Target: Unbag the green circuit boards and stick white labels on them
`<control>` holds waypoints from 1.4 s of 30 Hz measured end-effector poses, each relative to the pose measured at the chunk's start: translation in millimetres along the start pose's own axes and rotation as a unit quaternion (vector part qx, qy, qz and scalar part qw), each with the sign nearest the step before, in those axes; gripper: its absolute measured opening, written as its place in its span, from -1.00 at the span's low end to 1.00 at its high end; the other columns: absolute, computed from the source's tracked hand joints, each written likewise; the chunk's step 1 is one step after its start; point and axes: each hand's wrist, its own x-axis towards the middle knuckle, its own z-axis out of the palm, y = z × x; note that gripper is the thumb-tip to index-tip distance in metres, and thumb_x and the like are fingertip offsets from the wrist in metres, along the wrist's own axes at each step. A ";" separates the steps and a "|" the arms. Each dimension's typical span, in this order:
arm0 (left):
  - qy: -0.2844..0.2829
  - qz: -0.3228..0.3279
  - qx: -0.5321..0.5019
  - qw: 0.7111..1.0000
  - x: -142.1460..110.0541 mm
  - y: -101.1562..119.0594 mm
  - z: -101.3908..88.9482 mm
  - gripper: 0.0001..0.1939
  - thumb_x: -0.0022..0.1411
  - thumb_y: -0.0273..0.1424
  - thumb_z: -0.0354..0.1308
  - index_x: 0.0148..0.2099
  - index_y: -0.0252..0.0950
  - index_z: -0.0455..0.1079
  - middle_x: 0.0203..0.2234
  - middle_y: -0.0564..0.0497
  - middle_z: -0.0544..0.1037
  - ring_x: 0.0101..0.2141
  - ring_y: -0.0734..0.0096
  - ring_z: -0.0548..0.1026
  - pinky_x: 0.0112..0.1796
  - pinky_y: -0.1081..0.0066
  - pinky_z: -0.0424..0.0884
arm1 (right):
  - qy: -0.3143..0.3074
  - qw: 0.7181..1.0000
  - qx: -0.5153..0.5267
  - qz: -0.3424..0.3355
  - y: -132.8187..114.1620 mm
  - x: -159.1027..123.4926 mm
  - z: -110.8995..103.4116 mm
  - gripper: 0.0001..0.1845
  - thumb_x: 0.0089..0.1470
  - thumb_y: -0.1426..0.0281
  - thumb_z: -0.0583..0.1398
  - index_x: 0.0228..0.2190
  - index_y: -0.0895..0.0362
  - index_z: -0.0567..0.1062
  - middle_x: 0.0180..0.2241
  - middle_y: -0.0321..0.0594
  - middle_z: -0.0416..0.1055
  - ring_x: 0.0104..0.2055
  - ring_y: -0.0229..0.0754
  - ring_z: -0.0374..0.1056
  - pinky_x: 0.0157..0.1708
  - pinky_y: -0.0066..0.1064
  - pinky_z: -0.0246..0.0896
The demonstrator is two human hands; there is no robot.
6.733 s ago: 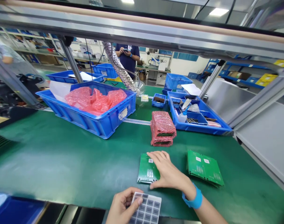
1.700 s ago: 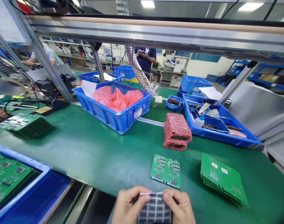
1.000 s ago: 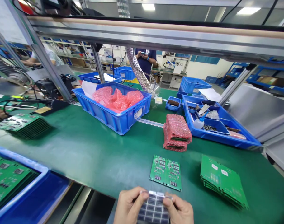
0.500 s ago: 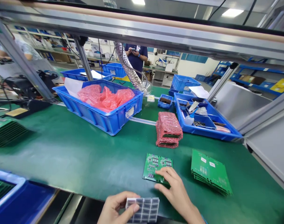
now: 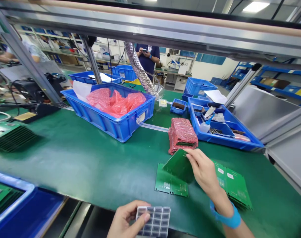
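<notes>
My right hand (image 5: 203, 172) grips a green circuit board (image 5: 178, 164) by its upper edge and holds it tilted above the green mat. A second green board (image 5: 170, 185) lies flat just below it. At the near edge my left hand (image 5: 127, 220) pinches a sheet of small grey labels (image 5: 155, 226). A stack of green boards (image 5: 233, 186) lies to the right of my right hand. A pile of pink bubble-wrapped packs (image 5: 182, 135) stands just beyond the lifted board.
A blue bin (image 5: 111, 120) of pink bubble wrap sits at centre left. A blue tray (image 5: 239, 142) of small parts and a bottle is at right. More green boards (image 5: 9, 134) lie far left, a blue bin (image 5: 29, 211) near left. A person stands at the back.
My right hand left the label sheet, reached to the boards on the mat and lifted one up on edge. My left hand keeps the label sheet alone.
</notes>
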 end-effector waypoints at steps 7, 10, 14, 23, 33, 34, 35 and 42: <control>-0.018 -0.029 -0.054 0.998 6.7 -4.1 8.7 -0.65 -0.07 -0.15 0.39 -0.32 -0.32 0.56 -0.53 0.00 0.60 -0.46 0.40 0.48 -0.41 0.53 0.35 | -0.232 0.971 0.038 0.037 18.6 5.4 48.2 -0.76 0.18 0.45 0.06 -0.17 0.13 0.49 -0.26 -0.16 0.50 -0.20 -0.11 0.42 -0.16 -0.28 0.29; -0.005 -0.028 -0.055 0.998 7.2 -3.2 9.0 -0.65 -0.07 -0.16 0.39 -0.31 -0.33 0.56 -0.52 -0.01 0.61 -0.46 0.37 0.48 -0.41 0.51 0.35 | -0.203 0.974 0.096 0.034 5.0 -10.9 42.4 -0.74 0.23 0.41 0.03 -0.15 0.12 0.48 -0.17 -0.11 0.45 -0.11 -0.12 0.37 -0.09 -0.29 0.25; -0.002 -0.022 -0.042 0.999 6.6 1.2 11.2 -0.69 -0.04 -0.20 0.38 -0.32 -0.33 0.56 -0.53 0.00 0.60 -0.48 0.40 0.47 -0.43 0.53 0.33 | -0.272 0.940 0.200 0.054 -29.0 -35.3 16.3 -0.85 0.20 0.36 0.13 -0.26 0.06 0.51 -0.29 -0.25 0.46 -0.23 -0.20 0.38 -0.22 -0.41 0.24; -0.035 -0.043 -0.080 0.995 11.3 -2.3 15.8 -0.68 -0.05 -0.22 0.40 -0.29 -0.34 0.55 -0.53 0.00 0.60 -0.49 0.41 0.48 -0.43 0.51 0.35 | -0.236 0.963 0.076 -0.107 -50.6 -65.4 9.5 -0.83 0.21 0.46 0.09 -0.32 0.10 0.49 -0.40 -0.21 0.45 -0.34 -0.19 0.30 -0.30 -0.33 0.17; -0.063 -0.042 -0.066 0.995 20.2 -10.3 8.5 -0.69 0.01 -0.22 0.37 -0.28 -0.36 0.53 -0.53 0.01 0.58 -0.49 0.44 0.47 -0.43 0.53 0.36 | -0.222 0.963 0.069 0.133 11.3 -12.3 39.5 -0.86 0.11 0.42 0.14 -0.48 0.14 0.43 -0.56 -0.37 0.27 -0.51 -0.30 0.18 -0.49 -0.48 0.03; -0.072 -0.041 -0.061 0.995 20.5 -11.1 8.1 -0.69 0.03 -0.22 0.36 -0.27 -0.37 0.52 -0.52 0.00 0.58 -0.48 0.44 0.47 -0.42 0.52 0.36 | -0.224 0.964 0.058 0.131 16.0 -10.0 44.1 -0.87 0.08 0.44 0.16 -0.49 0.14 0.44 -0.55 -0.36 0.28 -0.51 -0.29 0.18 -0.48 -0.47 0.03; -0.077 -0.040 -0.059 0.995 20.9 -12.0 7.9 -0.69 0.04 -0.22 0.35 -0.27 -0.37 0.52 -0.52 0.00 0.58 -0.48 0.44 0.47 -0.42 0.52 0.36 | -0.225 0.964 0.052 0.131 18.9 -9.1 48.1 -0.87 0.07 0.45 0.17 -0.50 0.14 0.44 -0.55 -0.35 0.29 -0.50 -0.28 0.19 -0.46 -0.46 0.02; -0.059 -0.038 -0.067 0.995 20.8 -16.2 8.8 -0.69 0.02 -0.23 0.37 -0.27 -0.36 0.52 -0.53 0.00 0.59 -0.49 0.43 0.47 -0.44 0.52 0.38 | -0.185 0.973 0.005 0.139 13.4 -16.9 55.4 -0.96 0.01 0.47 0.19 -0.44 0.11 0.45 -0.46 -0.28 0.27 -0.37 -0.17 0.21 -0.36 -0.36 0.03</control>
